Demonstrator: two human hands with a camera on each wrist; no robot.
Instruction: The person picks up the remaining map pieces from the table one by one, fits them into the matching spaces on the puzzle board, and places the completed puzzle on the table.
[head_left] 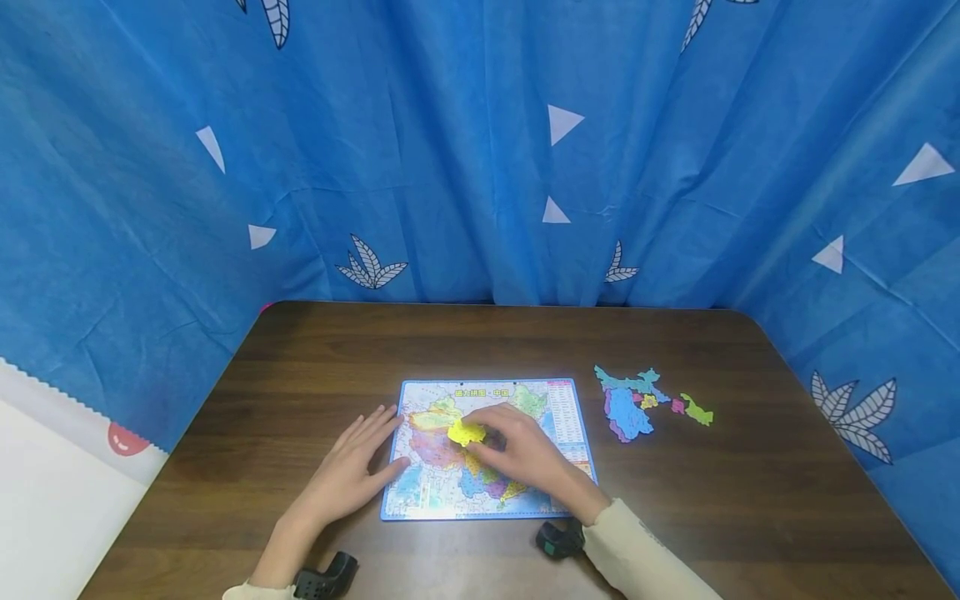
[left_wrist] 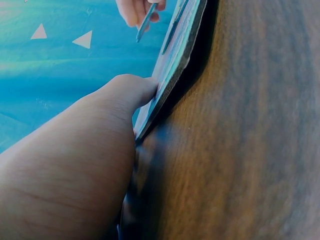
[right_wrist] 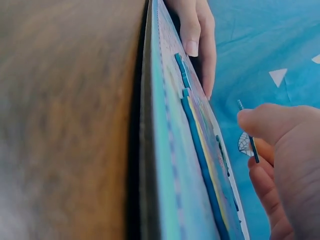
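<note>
A map puzzle board (head_left: 480, 507) lies on the table, its left part filled with coloured pieces. My right hand (head_left: 521, 446) pinches a yellow map puzzle piece (head_left: 466, 432) between thumb and fingers over the middle of the board. Seen edge-on in the right wrist view, that thin piece (right_wrist: 255, 151) is held up off the board surface. My left hand (head_left: 352, 462) rests at the board's left edge with its fingers stretched out. In the left wrist view its thumb (left_wrist: 145, 90) presses on the board's edge.
Right of the board, several loose puzzle pieces (head_left: 628, 412) lie in a cluster, with a green piece (head_left: 697, 409) at its right end. The brown wooden table (head_left: 315, 342) ends at a blue curtain (head_left: 465, 167) behind and at the sides.
</note>
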